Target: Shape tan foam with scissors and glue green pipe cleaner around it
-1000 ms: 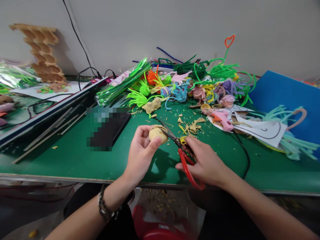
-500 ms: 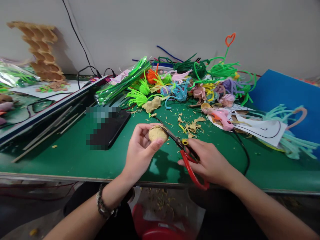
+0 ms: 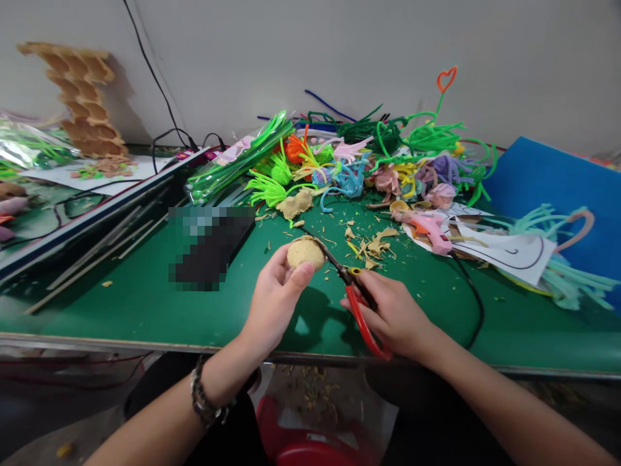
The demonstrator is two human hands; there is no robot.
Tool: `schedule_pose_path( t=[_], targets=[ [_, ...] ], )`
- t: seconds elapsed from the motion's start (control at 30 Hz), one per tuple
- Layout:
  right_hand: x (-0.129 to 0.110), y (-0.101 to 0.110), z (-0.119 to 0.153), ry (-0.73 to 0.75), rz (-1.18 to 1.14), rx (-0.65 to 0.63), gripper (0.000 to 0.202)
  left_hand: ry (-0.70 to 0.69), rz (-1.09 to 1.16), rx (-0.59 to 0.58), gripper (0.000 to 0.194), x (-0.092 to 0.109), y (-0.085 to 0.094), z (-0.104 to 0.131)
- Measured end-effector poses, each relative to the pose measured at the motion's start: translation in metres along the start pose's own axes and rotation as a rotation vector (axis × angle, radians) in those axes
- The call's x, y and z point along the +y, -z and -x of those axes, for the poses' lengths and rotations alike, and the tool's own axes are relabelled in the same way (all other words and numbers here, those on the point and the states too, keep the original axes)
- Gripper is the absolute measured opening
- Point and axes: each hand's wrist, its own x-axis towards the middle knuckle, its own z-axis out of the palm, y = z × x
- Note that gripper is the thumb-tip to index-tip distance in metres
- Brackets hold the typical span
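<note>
A small round tan piece (image 3: 305, 253) is pinched between the thumb and fingers of my left hand (image 3: 277, 294), above the green table (image 3: 204, 320). My right hand (image 3: 392, 310) is closed round the red-handled scissors (image 3: 361, 323). Their dark blades point up and left and meet the upper right edge of the tan piece; how far apart the blades are is hard to tell. Tan scraps (image 3: 378, 247) lie on the table beyond my right hand.
Colourful pipe cleaners (image 3: 349, 175) are heaped along the wall. A pink glue gun (image 3: 431, 233) with a black cord lies to the right, before a blue board (image 3: 548, 181). At left are a dark phone (image 3: 213, 252), thin sticks (image 3: 97, 259) and a long white-edged board (image 3: 29, 252).
The tan piece has tilted and risen slightly in my left hand, showing more of its flat face. My right hand and the scissors have shifted a little left, with the handles closer together.
</note>
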Motion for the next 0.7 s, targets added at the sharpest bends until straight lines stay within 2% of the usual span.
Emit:
schedule_pose_path(
  t=[0.17, 0.33, 0.5, 0.7],
  targets=[
    [0.002, 0.002, 0.001, -0.038, 0.028, -0.095, 0.028, 0.01, -0.057, 0.038, 0.027, 0.008, -0.001, -0.002],
    [0.006, 0.003, 0.002, -0.035, 0.098, -0.123, 0.046, 0.03, -0.096, 0.012, 0.028, 0.014, -0.002, -0.001],
    [0.009, 0.009, 0.001, -0.009, 0.105, -0.17, 0.058, 0.114, 0.022, -0.037, 0.028, 0.012, -0.001, -0.001],
    [0.01, 0.012, -0.001, 0.036, 0.076, -0.151, 0.071, 0.195, 0.242, -0.039, 0.028, 0.012, -0.005, -0.004]
  ],
)
